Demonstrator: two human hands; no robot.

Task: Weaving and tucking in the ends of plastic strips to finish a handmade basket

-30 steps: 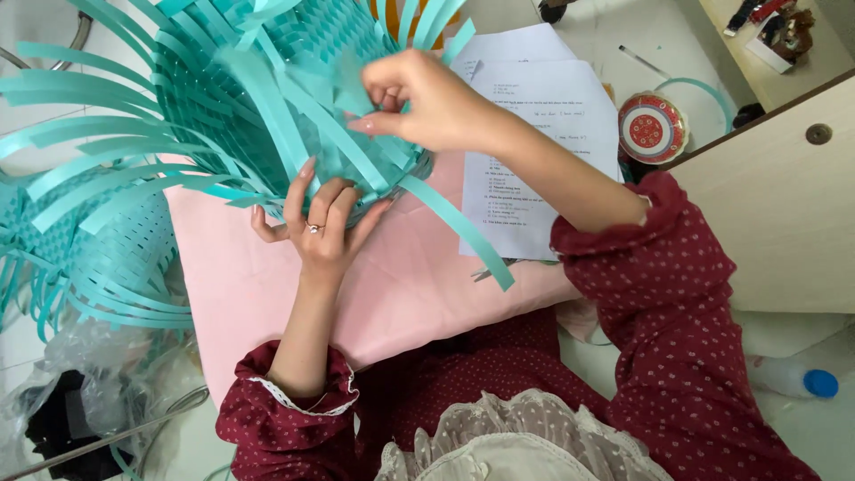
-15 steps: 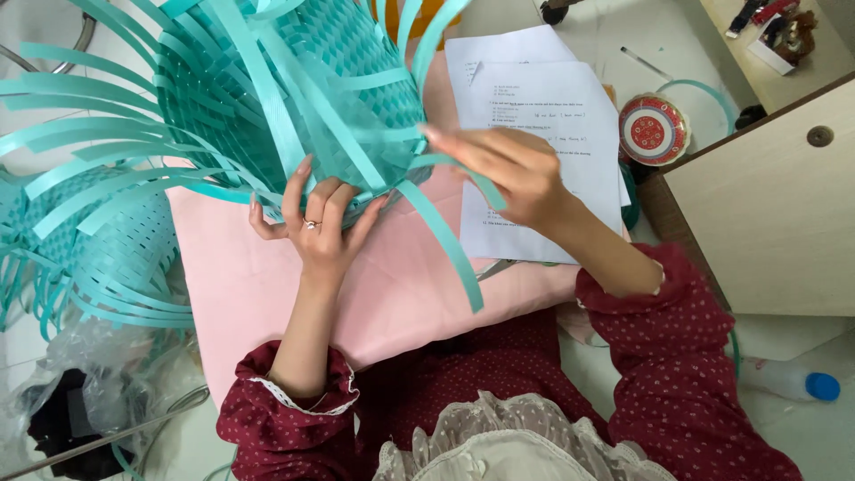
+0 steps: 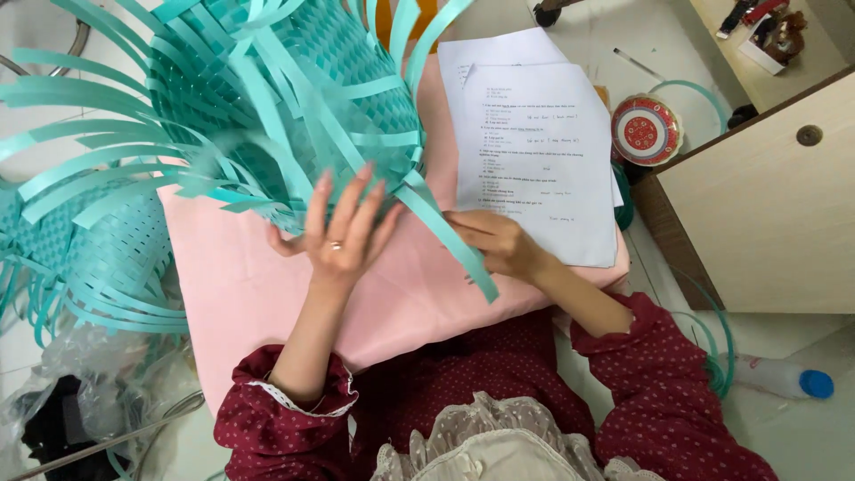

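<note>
A half-woven teal basket [image 3: 267, 98] of flat plastic strips lies tipped on a pink cloth-covered surface [image 3: 258, 294] in front of me, with loose strip ends fanning out all round. My left hand [image 3: 343, 232], with a ring on it, lies flat against the basket's lower side with its fingers spread. My right hand [image 3: 499, 242] is to the right, low on the pink surface. Its fingers pinch one long teal strip [image 3: 450, 239] that runs diagonally down from the basket.
Printed paper sheets [image 3: 534, 134] lie on the pink surface at the right. Beyond them are a round red tin [image 3: 646, 129] and a pale wooden cabinet [image 3: 766, 205]. A blue-capped bottle [image 3: 784, 379] lies on the floor. Another teal woven piece [image 3: 98, 258] and plastic bags [image 3: 80, 392] are at the left.
My right hand has come down from the top of the basket to the pink surface, drawing a long strip with it. The left hand has stayed against the basket.
</note>
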